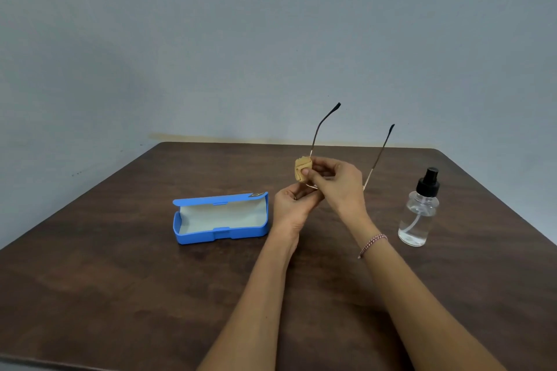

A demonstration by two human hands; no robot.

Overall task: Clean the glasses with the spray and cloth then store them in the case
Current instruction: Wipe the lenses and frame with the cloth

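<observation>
Mid-wipe: right hand (337, 180) pinching cloth (302, 170) on a lens, left hand (294, 205) gripping glasses (378, 156); next, folding temples toward open case (220, 220) near table's (120, 280) middle

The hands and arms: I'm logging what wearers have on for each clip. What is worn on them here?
Both forearms are bare, with no sleeves in view. The right hand has a thin braided bracelet in red and white at the wrist. The left hand shows no bracelet, watch or glove. Rings are too small to tell.
</observation>
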